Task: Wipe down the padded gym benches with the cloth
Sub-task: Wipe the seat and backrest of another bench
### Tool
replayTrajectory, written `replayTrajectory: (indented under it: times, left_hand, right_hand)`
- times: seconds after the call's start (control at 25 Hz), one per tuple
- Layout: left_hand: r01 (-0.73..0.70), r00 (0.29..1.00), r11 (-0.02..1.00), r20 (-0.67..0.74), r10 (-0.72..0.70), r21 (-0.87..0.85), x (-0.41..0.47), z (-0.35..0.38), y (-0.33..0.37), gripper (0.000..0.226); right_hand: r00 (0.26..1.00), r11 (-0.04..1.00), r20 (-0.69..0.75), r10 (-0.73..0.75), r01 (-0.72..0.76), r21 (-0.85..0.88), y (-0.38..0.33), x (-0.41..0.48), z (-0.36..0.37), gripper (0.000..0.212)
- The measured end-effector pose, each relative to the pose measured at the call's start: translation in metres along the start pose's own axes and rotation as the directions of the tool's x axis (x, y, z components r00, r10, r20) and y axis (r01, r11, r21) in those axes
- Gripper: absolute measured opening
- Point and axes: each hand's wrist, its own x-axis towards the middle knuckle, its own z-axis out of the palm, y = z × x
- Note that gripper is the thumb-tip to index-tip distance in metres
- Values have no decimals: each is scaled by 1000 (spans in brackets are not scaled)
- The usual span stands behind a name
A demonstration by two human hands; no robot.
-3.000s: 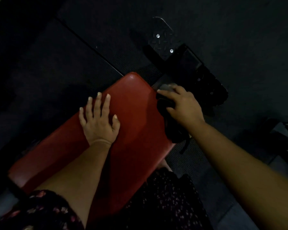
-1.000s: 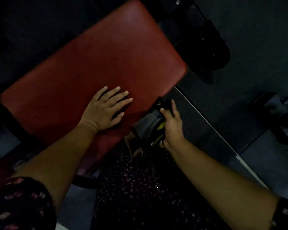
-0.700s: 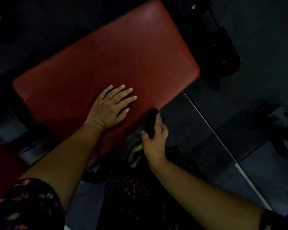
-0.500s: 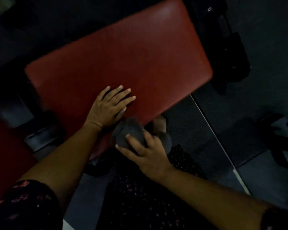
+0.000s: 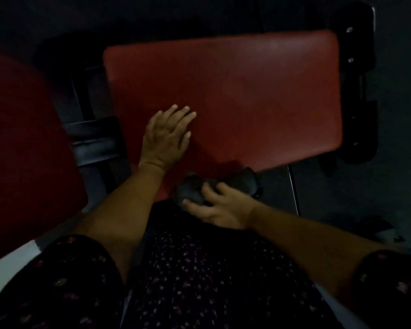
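Note:
A red padded bench pad (image 5: 259, 98) fills the middle of the view. My left hand (image 5: 166, 138) rests flat on its near left part, fingers straight. At the pad's near edge lies a dark grey cloth (image 5: 237, 184), bunched against the side of the padding. My right hand (image 5: 218, 205) presses on it with spread fingers, the thumb curled under one end. Part of the cloth sticks out to the right of that hand.
A second red pad (image 5: 22, 150) sits at the left, joined by a black metal frame (image 5: 93, 138). Black brackets with bolts (image 5: 356, 91) run along the first pad's right end. Dark rubber floor surrounds everything. My patterned dark clothing fills the bottom.
My right hand has carried the cloth from the pad's far right end round to its near edge and slid left along it. The view swung, bringing the second pad in. My left hand stayed flat.

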Motion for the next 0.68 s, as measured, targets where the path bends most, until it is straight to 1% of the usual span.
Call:
replayTrajectory:
  times: [0.04,0.08,0.12,0.16,0.24,0.28,0.36,0.4,0.44,0.48,0.52,0.56,0.6,0.68]
  left_hand:
    - [114,994,993,-6,-114,10,-13,-5,-10,44]
    - [189,982,982,4,-189,18,-28,-10,-18,46]
    - [234,972,972,28,-234,22,-42,-15,-21,47]
    - [263,963,965,59,-263,17,-55,-18,-23,49]
    - [316,941,949,136,-310,-25,-78,-25,-16,51]
    - [360,923,931,169,-346,-57,-87,-28,-12,52]
    - [449,879,886,235,-414,-116,-101,-31,-4,55]
    - [476,863,869,259,-433,-134,-107,-31,2,56]
    - [478,860,868,271,-432,-134,-112,-29,10,57]
    - [456,870,883,263,-416,-112,-118,-28,21,59]
    - [409,888,910,256,-382,-61,-125,-26,32,61]
    - [359,902,933,257,-348,4,-132,-23,43,65]
    - [318,907,945,269,-325,70,-138,-20,52,71]
    - [263,912,955,288,-293,140,-146,-18,66,80]
  right_hand:
    - [994,996,69,-81,84,-37,-10,26,-8,39]
    - [976,986,168,-142,155,-65,-19,45,-18,41]
    - [952,977,251,-174,199,-79,-25,52,-26,43]
    - [937,971,297,-182,219,-93,-24,52,-29,44]
    - [929,962,318,-187,239,-131,-11,27,-24,45]
    - [911,949,354,-210,277,-149,-1,7,-15,44]
    - [848,905,456,-271,386,-179,19,-38,-1,44]
    - [848,910,454,-273,381,-164,28,-55,1,43]
    - [885,938,395,-246,320,-133,35,-66,0,43]
    - [933,972,306,-191,224,-75,39,-69,-5,44]
    - [972,993,205,-116,119,0,43,-63,-10,45]
    - [994,997,103,-25,18,69,48,-49,-17,46]
    - [996,989,24,85,-88,118,58,-28,-23,49]
    - [950,944,-59,307,-296,147,86,31,-40,62]
